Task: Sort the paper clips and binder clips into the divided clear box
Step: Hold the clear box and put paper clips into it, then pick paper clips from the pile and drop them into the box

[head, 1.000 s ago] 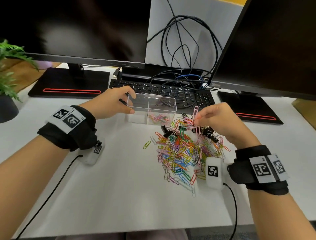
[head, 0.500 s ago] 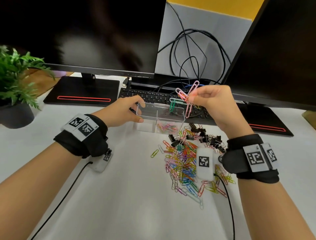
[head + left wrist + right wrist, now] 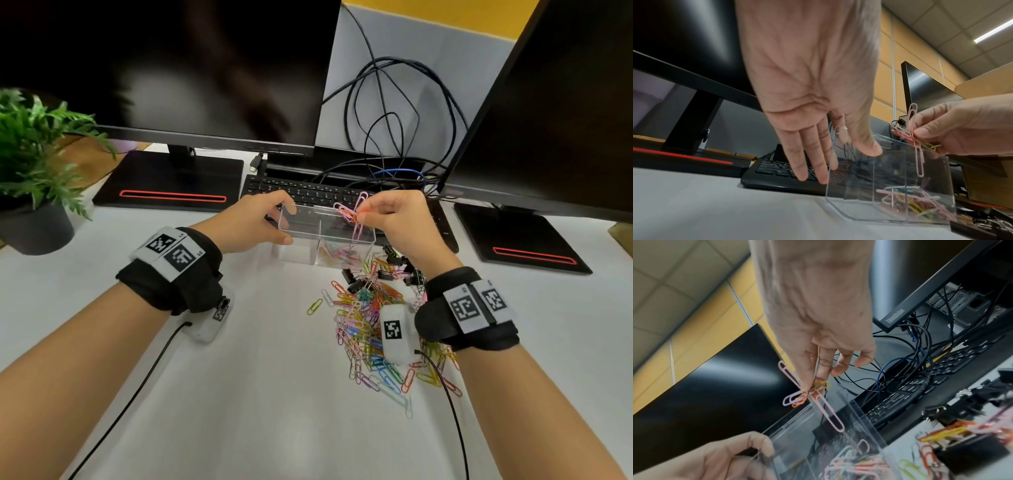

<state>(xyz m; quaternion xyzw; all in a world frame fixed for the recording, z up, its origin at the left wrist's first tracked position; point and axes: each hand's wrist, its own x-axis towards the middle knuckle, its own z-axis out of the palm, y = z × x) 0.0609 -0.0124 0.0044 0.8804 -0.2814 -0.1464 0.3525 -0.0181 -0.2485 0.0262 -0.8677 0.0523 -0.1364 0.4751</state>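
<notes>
The divided clear box (image 3: pixel 301 210) stands in front of the keyboard. My left hand (image 3: pixel 284 222) grips its left end, thumb (image 3: pixel 869 146) on the near wall and fingers behind. The right compartment holds several coloured paper clips (image 3: pixel 337 256); the left one looks bare. My right hand (image 3: pixel 361 214) pinches a tangled bunch of pink, orange and yellow paper clips (image 3: pixel 813 392) just above the right compartment, and one long pink clip (image 3: pixel 919 162) hangs down into it. A pile of paper clips (image 3: pixel 366 329) lies near the box, with black binder clips (image 3: pixel 394 269) at its far side.
A black keyboard (image 3: pixel 308 190) and tangled cables (image 3: pixel 387 137) lie behind the box. Two monitors on black bases (image 3: pixel 171 181) flank it. A potted plant (image 3: pixel 30 171) stands far left. One green clip (image 3: pixel 314 306) lies apart, left of the pile.
My right hand lifted a bunch of clips off the pile, raised it, then brought it down over the box's right compartment. The left hand kept its hold on the box.
</notes>
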